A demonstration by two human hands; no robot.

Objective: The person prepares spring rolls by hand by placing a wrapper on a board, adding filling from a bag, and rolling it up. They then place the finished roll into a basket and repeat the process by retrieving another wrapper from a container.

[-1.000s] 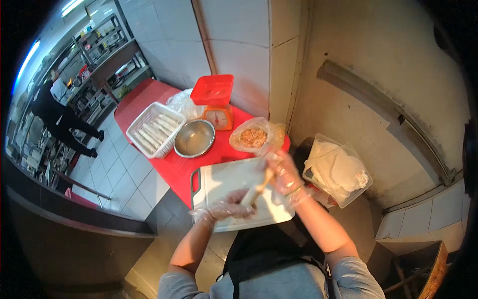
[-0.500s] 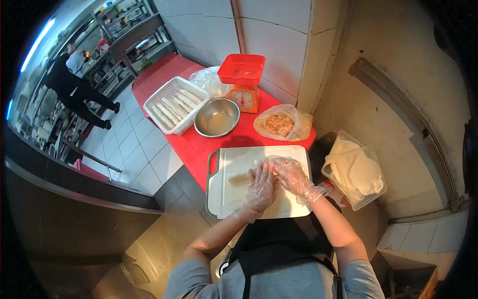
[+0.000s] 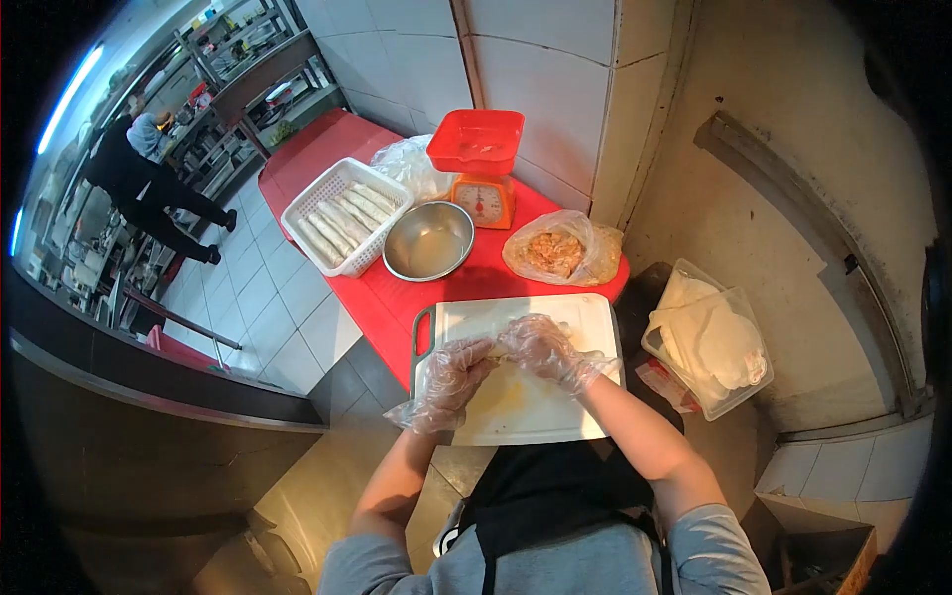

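My left hand (image 3: 458,382), in a clear plastic glove, is closed with curled fingers above the left half of the white cutting board (image 3: 540,416). My right hand (image 3: 540,347), gloved too, is bent over the board's upper middle, its fingertips close to the left hand's. Between the two hands shows a bit of a pale roll (image 3: 497,352), mostly hidden by the fingers. A wet yellowish smear marks the board below them. Beyond the board are a steel bowl (image 3: 429,241) with some liquid and a plastic bag of orange-brown filling (image 3: 557,250).
On the red table (image 3: 332,139) stand a white basket (image 3: 342,268) of several pale rolls, an orange scale (image 3: 483,201) with a red tray, and another plastic bag (image 3: 416,167). A clear tub (image 3: 734,397) of white sheets sits at right. Far left, a person (image 3: 149,178) stands at shelves.
My left hand has moved left and turned from flat over the board to curled. My right hand has shifted slightly left. The yellowish smear on the board is now uncovered.
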